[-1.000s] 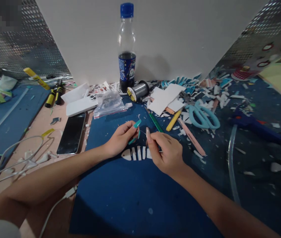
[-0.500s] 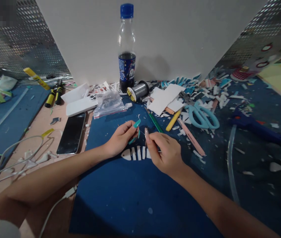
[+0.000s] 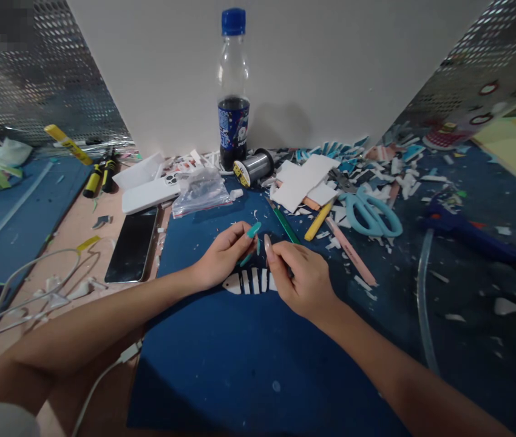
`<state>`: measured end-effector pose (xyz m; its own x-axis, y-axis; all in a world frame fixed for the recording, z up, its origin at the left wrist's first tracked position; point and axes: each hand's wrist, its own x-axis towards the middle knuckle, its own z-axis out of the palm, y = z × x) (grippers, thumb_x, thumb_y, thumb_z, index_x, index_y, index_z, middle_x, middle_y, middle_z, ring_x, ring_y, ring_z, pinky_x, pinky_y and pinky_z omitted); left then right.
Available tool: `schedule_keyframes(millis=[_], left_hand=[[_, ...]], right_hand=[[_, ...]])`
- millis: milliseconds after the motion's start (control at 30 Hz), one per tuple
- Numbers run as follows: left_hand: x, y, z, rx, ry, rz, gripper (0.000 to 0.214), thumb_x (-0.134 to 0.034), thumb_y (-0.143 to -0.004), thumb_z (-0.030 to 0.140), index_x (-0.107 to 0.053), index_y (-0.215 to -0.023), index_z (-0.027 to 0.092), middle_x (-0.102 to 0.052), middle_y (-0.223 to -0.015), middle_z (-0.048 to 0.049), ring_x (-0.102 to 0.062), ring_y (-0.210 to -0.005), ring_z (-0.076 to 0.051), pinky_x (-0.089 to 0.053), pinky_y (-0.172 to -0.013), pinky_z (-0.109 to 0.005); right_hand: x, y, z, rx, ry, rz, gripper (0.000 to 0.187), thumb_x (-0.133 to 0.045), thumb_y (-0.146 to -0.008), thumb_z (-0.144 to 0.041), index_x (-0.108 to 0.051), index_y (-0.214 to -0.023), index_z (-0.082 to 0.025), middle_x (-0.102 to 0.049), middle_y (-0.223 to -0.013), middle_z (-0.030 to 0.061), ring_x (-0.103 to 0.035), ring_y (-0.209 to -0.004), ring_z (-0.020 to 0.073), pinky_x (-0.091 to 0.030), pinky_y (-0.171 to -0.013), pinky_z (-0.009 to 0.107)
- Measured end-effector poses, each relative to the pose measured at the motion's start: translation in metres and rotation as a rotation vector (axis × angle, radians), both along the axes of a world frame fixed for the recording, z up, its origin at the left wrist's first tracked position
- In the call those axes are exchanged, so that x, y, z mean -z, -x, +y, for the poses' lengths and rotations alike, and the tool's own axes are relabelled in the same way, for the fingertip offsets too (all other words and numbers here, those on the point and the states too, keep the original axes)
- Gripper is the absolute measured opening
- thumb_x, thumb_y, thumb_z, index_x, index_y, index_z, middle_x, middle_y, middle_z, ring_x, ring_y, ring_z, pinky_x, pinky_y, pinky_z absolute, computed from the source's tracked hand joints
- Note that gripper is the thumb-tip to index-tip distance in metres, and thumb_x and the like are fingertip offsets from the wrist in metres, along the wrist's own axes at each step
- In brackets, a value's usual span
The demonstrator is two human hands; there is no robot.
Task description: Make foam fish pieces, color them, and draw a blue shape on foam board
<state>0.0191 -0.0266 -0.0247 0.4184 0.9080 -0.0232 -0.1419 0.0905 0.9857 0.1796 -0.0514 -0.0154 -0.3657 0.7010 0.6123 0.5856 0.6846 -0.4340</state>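
My left hand (image 3: 228,250), with turquoise nails, is closed in a pinch of thumb and forefinger above the blue mat (image 3: 258,358). Facing it, a short gap away, my right hand (image 3: 306,273) also pinches thumb against forefinger. A fine thread ran between the fingertips a moment ago; now it barely shows. Below the hands lies a white fish-skeleton shape (image 3: 245,283) made of separate flat pieces, its head to the left. My right hand covers its tail end.
Behind the hands stand a cola bottle (image 3: 234,121) and a spool of grey line (image 3: 258,167). Light blue scissors (image 3: 371,212), a green pen-like tool (image 3: 286,224), a pink cutter (image 3: 351,252) and white scraps lie to the right. A phone (image 3: 133,246) is at left.
The fingertips have shifted slightly, and the thread between them is harder to see. Both hands keep nearly the same place and pinch. The fish pieces have not moved.
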Motion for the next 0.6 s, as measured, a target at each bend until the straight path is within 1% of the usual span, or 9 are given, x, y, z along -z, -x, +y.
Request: schedule_keyframes(millis=[133,267,367,467,600], left_hand=[[-0.005,0.000,-0.002,0.022,-0.064,0.063,0.037,-0.048,-0.085,0.051,-0.043,-0.073,0.017,-0.037,-0.056,0.0069,-0.029,-0.047,-0.006,-0.026,-0.046,-0.021],[-0.007,0.004,0.000,-0.052,-0.222,0.240,0.035,-0.041,-0.090,0.046,-0.040,-0.070,0.018,-0.038,-0.057,0.0055,-0.032,-0.050,-0.007,-0.028,-0.048,-0.021],[-0.011,0.010,0.003,-0.122,-0.432,0.431,0.029,-0.038,-0.093,0.036,-0.039,-0.070,0.018,-0.041,-0.058,0.0043,-0.035,-0.051,-0.008,-0.028,-0.050,-0.022],[-0.018,0.014,0.005,-0.209,-0.658,0.609,0.025,-0.039,-0.092,0.026,-0.037,-0.068,0.019,-0.038,-0.056,0.0047,-0.034,-0.050,-0.009,-0.026,-0.049,-0.023],[-0.028,0.016,0.006,-0.320,-0.915,0.711,0.022,-0.040,-0.087,0.013,-0.033,-0.067,0.020,-0.036,-0.058,0.0043,-0.033,-0.052,-0.009,-0.025,-0.050,-0.023]], right_hand=[[0.001,-0.001,0.000,0.009,0.037,0.002,0.023,-0.041,-0.088,-0.012,-0.041,-0.066,-0.019,-0.036,-0.051,-0.0040,-0.037,-0.044,0.0092,-0.028,-0.046,0.023],[0.000,-0.001,0.001,0.013,0.101,0.015,0.024,-0.039,-0.090,-0.016,-0.041,-0.065,-0.019,-0.039,-0.050,-0.0035,-0.040,-0.044,0.0096,-0.029,-0.046,0.024],[-0.002,-0.003,0.003,0.015,0.188,0.031,0.025,-0.038,-0.092,-0.020,-0.043,-0.067,-0.020,-0.041,-0.048,-0.0041,-0.042,-0.043,0.0096,-0.029,-0.046,0.023],[-0.003,-0.006,0.006,0.049,0.283,0.065,0.025,-0.037,-0.093,-0.023,-0.047,-0.071,-0.020,-0.044,-0.046,-0.0046,-0.044,-0.042,0.0100,-0.030,-0.045,0.023],[-0.002,-0.009,0.011,0.106,0.384,0.149,0.031,-0.035,-0.095,-0.030,-0.046,-0.067,-0.020,-0.047,-0.046,-0.0033,-0.045,-0.041,0.0108,-0.030,-0.044,0.024]])
